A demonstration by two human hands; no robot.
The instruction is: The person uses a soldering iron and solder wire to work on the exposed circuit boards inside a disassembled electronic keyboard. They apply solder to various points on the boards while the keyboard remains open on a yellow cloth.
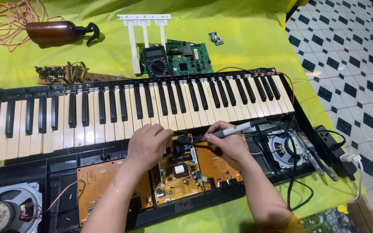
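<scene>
Head view shows the right hand (229, 140) clamped pen-like around a light, stiff soldering iron (237, 128) over the fragile circuit board (180, 172), best held by its handle, while the left hand (146, 144) has fingers curled together beside it.

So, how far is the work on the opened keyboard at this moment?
Done: the keyboard's cover is off, so the brown circuit boards and both speakers lie bare. In hand: the right hand holds a soldering iron with its tip at the middle board, the left hand beside it. Left: the case is open, and three loose white keys lie on the yellow cloth.
</scene>
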